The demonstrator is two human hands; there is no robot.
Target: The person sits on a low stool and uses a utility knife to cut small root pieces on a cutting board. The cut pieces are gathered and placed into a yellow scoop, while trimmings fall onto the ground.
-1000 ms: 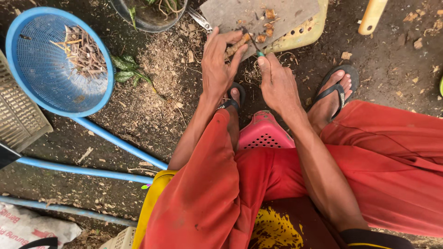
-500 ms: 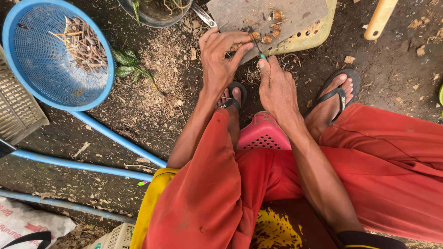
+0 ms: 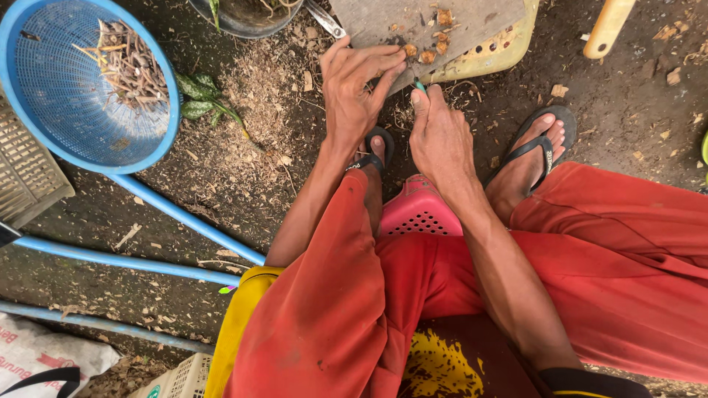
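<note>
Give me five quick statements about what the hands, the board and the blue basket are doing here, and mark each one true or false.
1. The left hand has its fingers on the edge of the grey board. True.
2. The right hand holds a large hammer. False: only a thin green-tipped thing shows at its thumb.
3. The blue basket holds dry brown stalks. True.
4. The person is barefoot. False: black sandals are on the feet.
5. Small orange-brown pieces lie on the board. True.
</note>
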